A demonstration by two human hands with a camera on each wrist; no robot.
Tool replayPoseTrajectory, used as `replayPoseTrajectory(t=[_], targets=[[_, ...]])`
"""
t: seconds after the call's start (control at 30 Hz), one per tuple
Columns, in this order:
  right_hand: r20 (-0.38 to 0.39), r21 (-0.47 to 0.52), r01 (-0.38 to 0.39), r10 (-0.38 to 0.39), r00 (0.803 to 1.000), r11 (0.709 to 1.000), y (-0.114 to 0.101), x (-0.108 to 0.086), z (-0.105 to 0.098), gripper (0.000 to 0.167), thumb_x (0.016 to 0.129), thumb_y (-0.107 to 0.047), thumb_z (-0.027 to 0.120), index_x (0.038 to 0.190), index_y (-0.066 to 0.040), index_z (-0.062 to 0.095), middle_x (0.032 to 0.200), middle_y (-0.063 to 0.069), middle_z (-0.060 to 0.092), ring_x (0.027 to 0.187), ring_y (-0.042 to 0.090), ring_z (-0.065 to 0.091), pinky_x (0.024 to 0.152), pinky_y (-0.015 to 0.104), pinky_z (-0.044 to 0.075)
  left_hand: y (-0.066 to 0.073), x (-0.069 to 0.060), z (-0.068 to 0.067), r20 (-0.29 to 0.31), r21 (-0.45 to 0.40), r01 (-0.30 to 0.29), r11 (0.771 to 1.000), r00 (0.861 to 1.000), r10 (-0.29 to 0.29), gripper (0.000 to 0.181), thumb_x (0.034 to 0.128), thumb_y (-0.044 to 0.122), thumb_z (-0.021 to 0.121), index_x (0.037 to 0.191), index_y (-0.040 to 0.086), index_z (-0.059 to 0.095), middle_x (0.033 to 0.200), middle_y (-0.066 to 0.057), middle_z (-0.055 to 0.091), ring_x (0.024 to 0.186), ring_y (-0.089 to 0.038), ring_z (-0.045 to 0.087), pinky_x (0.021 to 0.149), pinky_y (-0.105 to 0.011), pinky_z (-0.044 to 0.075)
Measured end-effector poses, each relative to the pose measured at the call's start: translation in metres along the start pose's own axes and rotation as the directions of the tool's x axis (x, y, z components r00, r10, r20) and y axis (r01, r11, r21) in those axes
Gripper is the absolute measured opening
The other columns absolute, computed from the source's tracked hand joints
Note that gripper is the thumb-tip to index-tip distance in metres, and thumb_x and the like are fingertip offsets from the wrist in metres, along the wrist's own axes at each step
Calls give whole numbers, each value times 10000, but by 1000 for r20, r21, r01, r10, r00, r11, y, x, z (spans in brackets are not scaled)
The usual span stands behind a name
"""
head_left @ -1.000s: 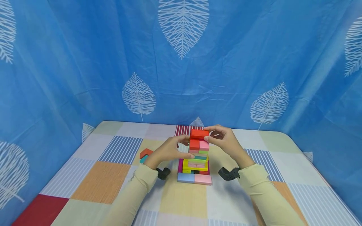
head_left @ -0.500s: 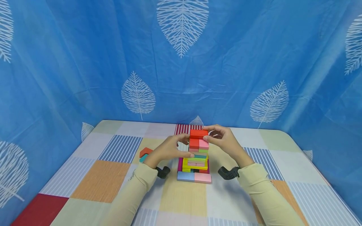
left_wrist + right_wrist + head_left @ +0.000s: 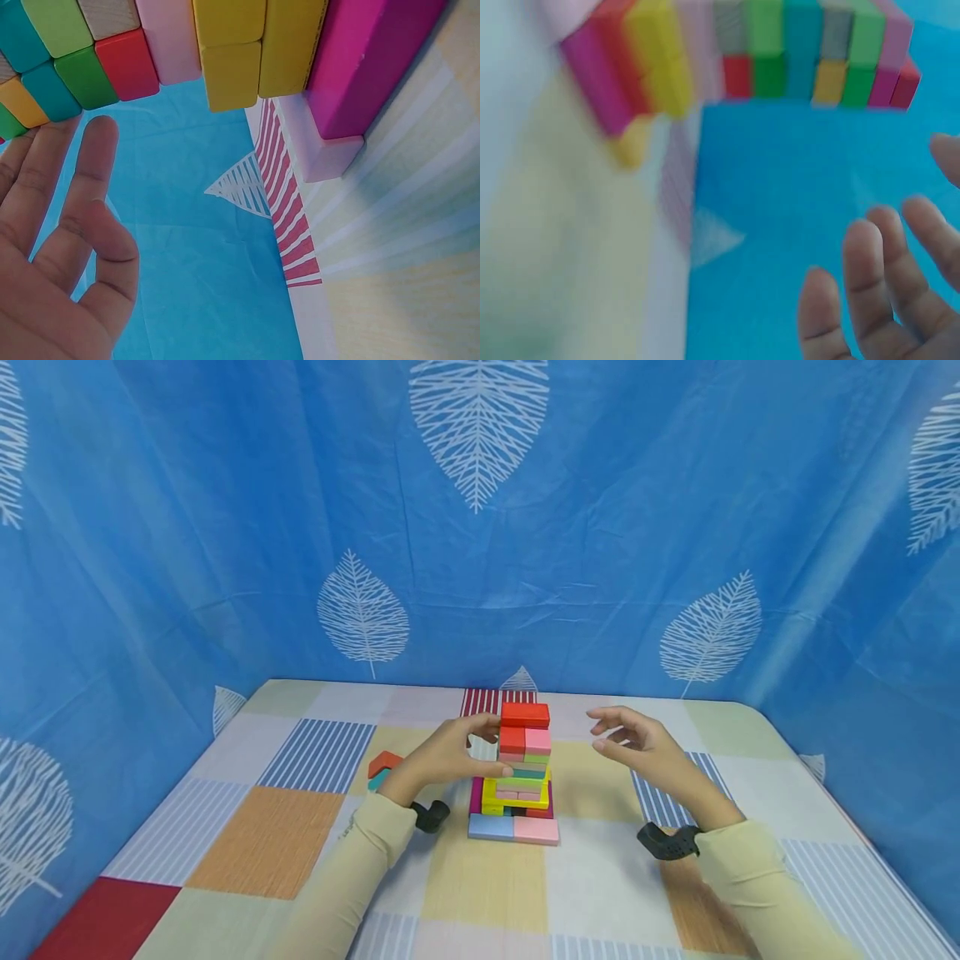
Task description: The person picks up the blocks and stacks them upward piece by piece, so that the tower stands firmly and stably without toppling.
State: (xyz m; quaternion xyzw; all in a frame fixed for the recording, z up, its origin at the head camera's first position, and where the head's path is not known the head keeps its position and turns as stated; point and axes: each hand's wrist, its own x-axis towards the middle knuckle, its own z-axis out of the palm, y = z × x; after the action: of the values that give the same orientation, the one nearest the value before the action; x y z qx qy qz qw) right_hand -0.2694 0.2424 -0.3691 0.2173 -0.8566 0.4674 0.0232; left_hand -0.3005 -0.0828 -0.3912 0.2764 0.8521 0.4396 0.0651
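A tower of colored wooden blocks (image 3: 532, 760) stands mid-table in the head view, with a red block (image 3: 525, 717) lying across its top. My left hand (image 3: 446, 753) is at the tower's left side, thumb in front and fingers alongside. In the left wrist view, a fingertip of that hand seems to touch the upper blocks (image 3: 86, 79), and the other fingers are loosely bent. My right hand (image 3: 647, 750) hovers to the right of the tower, apart from it. Its fingers are relaxed and nothing is between them, as the blurred right wrist view also shows.
A light blue block (image 3: 491, 827) and a pink block (image 3: 536, 831) lie flat at the tower's front foot. Left of it, partly behind my left wrist, are a red-orange angled block (image 3: 384, 765) and a teal piece (image 3: 380, 779). A blue leaf-patterned curtain (image 3: 570, 552) surrounds the table.
My right hand has let go of the red top block and moved away to the right. The red block stays on the tower. The left hand keeps its place.
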Motion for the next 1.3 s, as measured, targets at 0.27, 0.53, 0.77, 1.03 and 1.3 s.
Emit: replayPoseTrajectory(t=[0.27,0.53,0.77,1.03,1.3], targets=[[215,-47,66,-54,975,997,45,-45,-43,309,1062,-35,648,1347,84,657,1168,49,727,1033,41,654,851,261,572,-2,-1,0,-5,10,7,1000,1000,-7,742,896,278,893,1528,54,577,1412,-92,678,1270,-279,622,1064,-506,520],[331,-84,71,-39,943,994,89,-73,-79,263,1036,51,642,1289,122,642,1196,-113,723,1060,2,654,835,239,567,0,-3,-2,-1,10,14,1000,1000,-14,753,890,268,895,1530,36,573,1421,-103,676,1265,-285,622,1057,-499,523],[534,88,-79,20,846,993,103,-92,-95,459,847,239,589,1238,39,719,1194,-21,743,1008,81,636,819,267,568,2,-3,0,9,3,1,1000,1000,-1,740,893,265,892,1524,39,579,1419,-103,676,1257,-285,624,1048,-494,529],[531,61,-91,45,846,994,102,-94,-81,277,848,160,705,1119,106,688,932,42,683,796,90,577,673,254,510,2,-2,0,8,3,-4,1000,1000,4,737,900,272,885,1526,37,576,1427,-106,673,1255,-285,625,1038,-490,531],[425,-38,29,-11,905,999,94,-90,-61,233,867,85,793,1064,17,688,871,-9,616,774,90,549,650,261,497,3,-2,1,17,4,-19,1000,1000,19,734,907,279,870,1531,35,571,1431,-106,673,1250,-282,621,1023,-466,517]])
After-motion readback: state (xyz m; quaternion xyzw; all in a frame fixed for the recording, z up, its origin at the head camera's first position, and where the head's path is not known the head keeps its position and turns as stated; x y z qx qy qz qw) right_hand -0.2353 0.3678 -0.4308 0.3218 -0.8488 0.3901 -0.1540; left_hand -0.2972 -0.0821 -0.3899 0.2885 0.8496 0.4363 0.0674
